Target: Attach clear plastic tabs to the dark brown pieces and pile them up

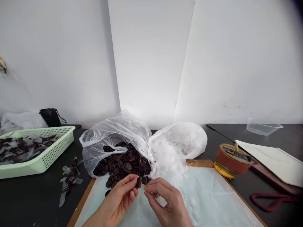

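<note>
My left hand [125, 192] pinches a small dark brown plastic piece [139, 182] between thumb and fingertips, above the board. Close beside it on the right, my right hand [167, 197] has its thumb and index finger pinched on a small translucent plastic strip [143, 186], mostly hidden by the fingers. The strip's end meets or nearly meets the brown piece; I cannot tell whether they are joined. Just beyond my hands, a heap of similar brown pieces [127, 160] spills out of a clear plastic bag [94, 138].
A second bag [182, 138] holds whitish translucent bits. On the left stand a pale green basket [56, 154] of brown pieces with strips, several loose ones [69, 179] and a black cup [50, 116]. To the right are a tape roll [232, 160], red-handled scissors [270, 201], paper [272, 160] and a clear tub [262, 127].
</note>
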`<state>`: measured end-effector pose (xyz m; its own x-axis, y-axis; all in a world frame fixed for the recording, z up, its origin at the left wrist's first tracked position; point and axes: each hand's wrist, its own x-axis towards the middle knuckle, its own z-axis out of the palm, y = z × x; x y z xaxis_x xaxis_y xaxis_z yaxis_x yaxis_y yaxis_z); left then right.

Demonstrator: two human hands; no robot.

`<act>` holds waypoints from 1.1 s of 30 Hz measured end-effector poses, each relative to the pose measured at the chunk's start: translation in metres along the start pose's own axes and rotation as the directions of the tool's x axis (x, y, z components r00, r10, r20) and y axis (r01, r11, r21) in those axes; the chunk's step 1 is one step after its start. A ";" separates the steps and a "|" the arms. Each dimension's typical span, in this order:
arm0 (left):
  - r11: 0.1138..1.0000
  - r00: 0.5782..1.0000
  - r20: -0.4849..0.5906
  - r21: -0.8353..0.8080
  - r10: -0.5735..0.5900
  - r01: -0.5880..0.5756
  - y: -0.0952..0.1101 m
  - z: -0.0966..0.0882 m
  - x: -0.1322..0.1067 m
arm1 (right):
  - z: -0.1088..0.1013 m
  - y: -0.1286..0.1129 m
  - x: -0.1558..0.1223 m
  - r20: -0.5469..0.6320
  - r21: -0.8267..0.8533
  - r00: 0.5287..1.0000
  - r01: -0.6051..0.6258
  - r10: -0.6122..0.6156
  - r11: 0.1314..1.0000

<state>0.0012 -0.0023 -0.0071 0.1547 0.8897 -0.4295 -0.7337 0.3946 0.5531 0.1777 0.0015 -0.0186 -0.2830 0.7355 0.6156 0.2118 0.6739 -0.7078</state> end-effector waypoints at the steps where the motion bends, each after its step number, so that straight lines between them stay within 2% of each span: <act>1: 1.000 1.000 0.005 -0.003 -0.010 0.010 0.000 0.000 0.000 | 0.000 0.000 0.000 0.000 -0.010 1.000 0.003 -0.003 1.000; 6: 0.999 0.998 0.038 -0.014 -0.041 0.041 -0.001 0.000 0.003 | -0.005 -0.005 0.003 0.039 -0.064 0.998 -0.053 0.055 0.997; 14: 0.997 0.997 0.011 -0.011 -0.081 0.081 -0.001 0.002 0.002 | -0.009 -0.012 0.006 0.070 -0.109 0.993 -0.092 0.100 0.990; 18: 0.997 0.997 0.057 0.066 -0.043 0.039 0.000 0.002 0.002 | -0.008 -0.012 0.006 0.089 -0.108 0.990 -0.097 0.107 0.989; 33: 0.938 0.991 0.122 0.333 0.057 -0.095 -0.003 0.001 0.002 | -0.010 -0.011 0.006 0.094 -0.168 0.988 -0.102 0.119 0.980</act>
<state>0.0045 -0.0015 -0.0088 0.1923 0.9320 -0.3074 -0.4828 0.3626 0.7971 0.1832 -0.0003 -0.0035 -0.3422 0.8006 0.4918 0.3937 0.5974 -0.6986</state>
